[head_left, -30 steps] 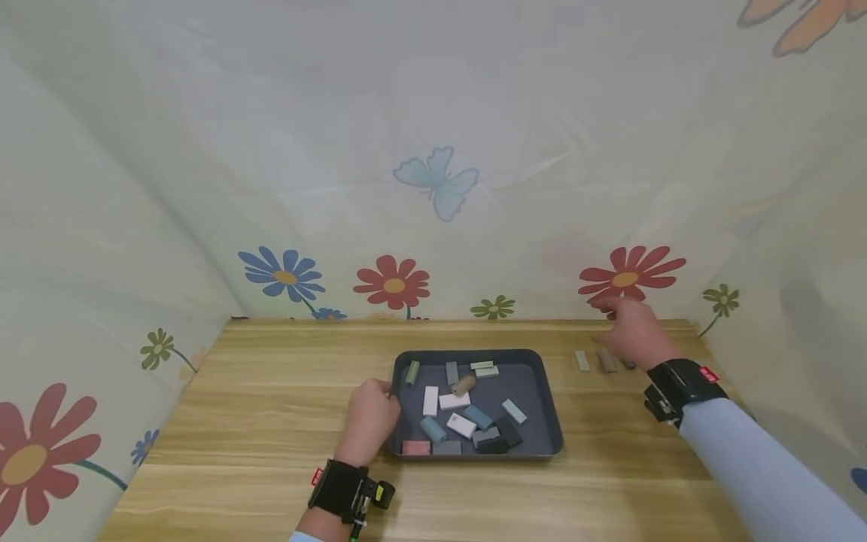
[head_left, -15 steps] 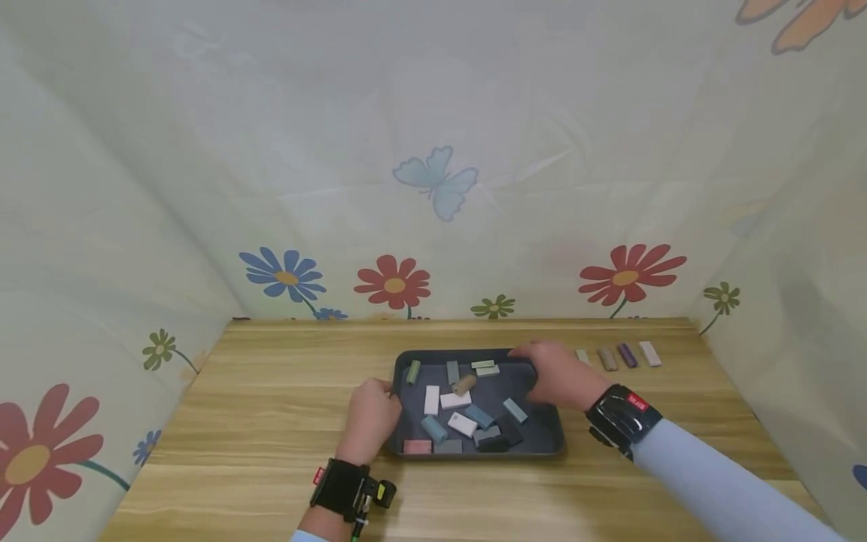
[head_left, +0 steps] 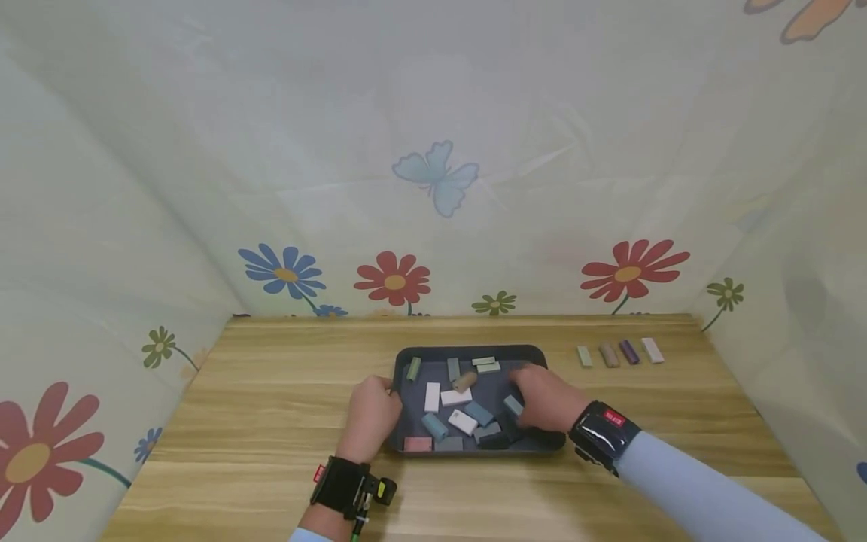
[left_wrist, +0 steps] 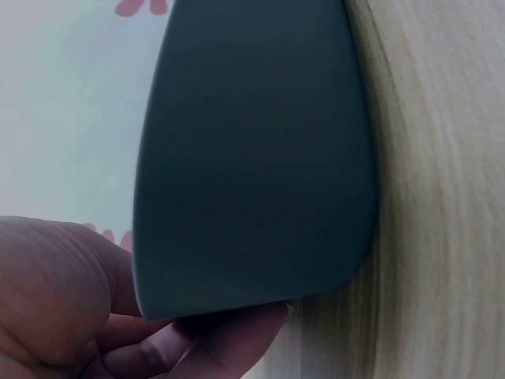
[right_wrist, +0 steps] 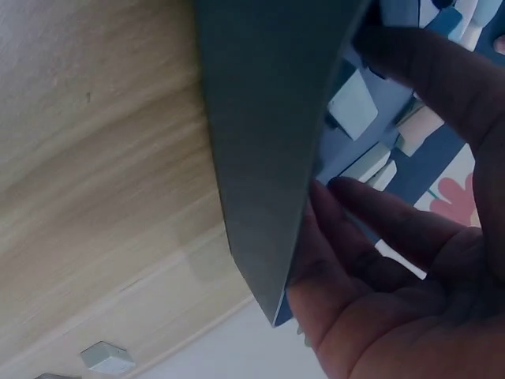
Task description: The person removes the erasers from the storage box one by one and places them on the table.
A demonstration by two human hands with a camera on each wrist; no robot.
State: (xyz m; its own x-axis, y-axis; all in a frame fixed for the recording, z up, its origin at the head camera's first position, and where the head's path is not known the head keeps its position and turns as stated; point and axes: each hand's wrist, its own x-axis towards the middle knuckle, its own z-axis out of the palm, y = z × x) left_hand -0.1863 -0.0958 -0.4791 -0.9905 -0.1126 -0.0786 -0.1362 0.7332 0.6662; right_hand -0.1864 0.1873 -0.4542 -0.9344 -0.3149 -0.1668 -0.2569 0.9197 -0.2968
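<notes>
A dark grey tray (head_left: 440, 352) lies on the table, holding several small blocks in white, blue, grey, green, tan and pink. My left hand (head_left: 371, 414) grips the tray's left side; in the left wrist view its fingers (left_wrist: 237, 339) curl about the tray wall. Over the right part of the tray, my right hand (head_left: 550, 399) reaches in across the rim. A light blue block (head_left: 513, 406) lies right at its fingertips. From the right wrist, thumb and fingers stand apart, with a pale block (right_wrist: 353, 104) in the gap between them.
Right of the tray, a pale green block (head_left: 585, 357), a brown one (head_left: 609, 355), a purple one (head_left: 629, 351) and a white one (head_left: 652, 350) stand in a row on the wooden table (head_left: 284, 361). A flower-printed curtain (head_left: 325, 188) encloses the back and sides.
My right hand has come left from the row of blocks to the tray, then lower into its right part. The white block at the row's end now shows. My left hand has stayed put.
</notes>
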